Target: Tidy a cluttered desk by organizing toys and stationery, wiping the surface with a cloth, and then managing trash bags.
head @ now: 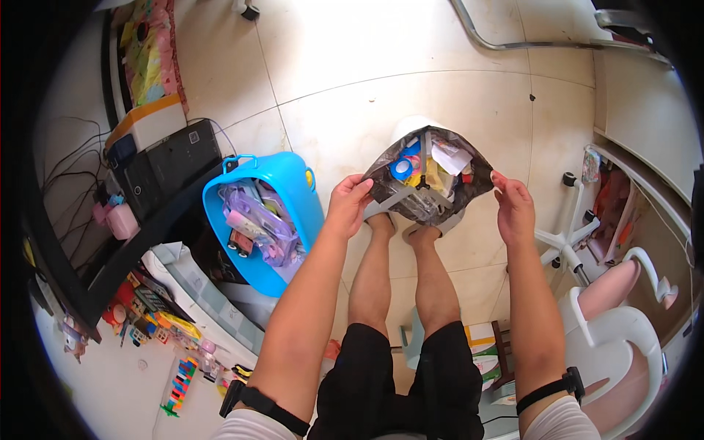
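Observation:
A dark plastic bag (pixel 481 192) lines a white bin (pixel 411 124) on the floor before my feet, its mouth spread wide. My left hand (pixel 350 206) pinches the bag's left edge between thumb and fingers. On the opposite side, my right hand (pixel 515 209) grips the right corner of the bag. Inside lie a white paper piece (pixel 452 159), a blue ring-shaped item (pixel 401 168), yellow wrapping (pixel 438 177) and crumpled clear plastic (pixel 421 206). A grey three-armed strap-like piece (pixel 424 154) lies across these contents. The bin's lower body is hidden.
Left of the bin stands a blue plastic storage tub (pixel 313 214) holding purple bags and toys. A swivel chair base (pixel 569 234) and a white chair (pixel 632 335) are at right. Curved metal tubing (pixel 495 46) crosses the far floor. Colourful toy bricks (pixel 180 385) lie at lower left.

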Demonstrator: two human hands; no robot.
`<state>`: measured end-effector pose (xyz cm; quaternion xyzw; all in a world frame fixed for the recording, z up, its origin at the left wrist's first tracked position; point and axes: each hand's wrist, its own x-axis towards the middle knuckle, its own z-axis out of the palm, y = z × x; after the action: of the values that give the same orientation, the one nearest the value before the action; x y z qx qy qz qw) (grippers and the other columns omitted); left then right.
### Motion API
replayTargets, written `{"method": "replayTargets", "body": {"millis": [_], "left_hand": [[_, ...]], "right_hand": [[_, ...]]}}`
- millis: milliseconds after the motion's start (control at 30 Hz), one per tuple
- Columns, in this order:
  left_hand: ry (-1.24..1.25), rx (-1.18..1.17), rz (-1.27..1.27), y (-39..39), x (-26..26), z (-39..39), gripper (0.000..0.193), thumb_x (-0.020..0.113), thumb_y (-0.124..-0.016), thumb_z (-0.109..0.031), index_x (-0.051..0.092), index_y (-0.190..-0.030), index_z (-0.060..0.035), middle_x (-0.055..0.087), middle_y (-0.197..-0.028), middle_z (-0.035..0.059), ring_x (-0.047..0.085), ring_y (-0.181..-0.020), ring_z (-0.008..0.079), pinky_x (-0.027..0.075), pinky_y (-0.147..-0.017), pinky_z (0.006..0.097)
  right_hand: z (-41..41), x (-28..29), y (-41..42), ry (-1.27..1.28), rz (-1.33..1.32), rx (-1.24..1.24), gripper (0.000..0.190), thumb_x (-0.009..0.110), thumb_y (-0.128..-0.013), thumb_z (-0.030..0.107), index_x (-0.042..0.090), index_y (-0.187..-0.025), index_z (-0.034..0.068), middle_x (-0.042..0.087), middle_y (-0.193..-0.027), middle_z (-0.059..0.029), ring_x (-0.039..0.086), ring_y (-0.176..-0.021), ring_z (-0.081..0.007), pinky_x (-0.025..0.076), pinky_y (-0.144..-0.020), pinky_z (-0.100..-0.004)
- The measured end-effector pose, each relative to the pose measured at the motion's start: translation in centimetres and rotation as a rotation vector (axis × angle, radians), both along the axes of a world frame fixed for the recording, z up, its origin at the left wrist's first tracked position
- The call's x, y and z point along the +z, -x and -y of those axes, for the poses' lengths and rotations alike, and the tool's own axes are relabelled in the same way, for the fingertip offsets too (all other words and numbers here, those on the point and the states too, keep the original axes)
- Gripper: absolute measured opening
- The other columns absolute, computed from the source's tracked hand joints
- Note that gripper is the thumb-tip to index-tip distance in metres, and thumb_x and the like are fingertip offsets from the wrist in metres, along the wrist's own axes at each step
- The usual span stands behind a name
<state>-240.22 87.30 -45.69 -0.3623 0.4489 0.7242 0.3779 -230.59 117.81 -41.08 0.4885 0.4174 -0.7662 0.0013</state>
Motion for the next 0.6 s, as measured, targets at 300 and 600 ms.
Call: {"method": "replayTargets", "body": {"millis": [300, 600], "left_hand": [[0.27, 0.072, 0.071, 0.7, 2.6, 0.1, 0.022, 0.062, -0.083, -0.012, 0.055, -0.102, -0.0066, 0.06, -0.084, 0.0009, 0.056, -0.077, 0.0122, 0.046, -0.07, 0.0286], [0.518, -0.363, -0.13, -2.0, 2.0, -2.5, 0.012, 0.065, -0.08, -0.013, 0.063, -0.088, -0.0038, 0.061, -0.081, 0.0032, 0.056, -0.068, 0.0081, 0.046, -0.054, 0.0205]], "right_hand": [[-2.4, 2.4, 0.8, 0.197, -0.141, 0.128, 0.009, 0.051, -0.089, 0.012, 0.055, -0.087, 0.004, 0.055, -0.072, -0.0051, 0.052, -0.066, -0.014, 0.044, -0.081, -0.0315], [-2.2, 1.7, 0.1, 0.213, -0.115, 0.059, 0.007, 0.053, -0.086, 0.005, 0.058, -0.091, 0.003, 0.057, -0.075, -0.006, 0.053, -0.066, -0.0131, 0.045, -0.069, -0.0272]]}}
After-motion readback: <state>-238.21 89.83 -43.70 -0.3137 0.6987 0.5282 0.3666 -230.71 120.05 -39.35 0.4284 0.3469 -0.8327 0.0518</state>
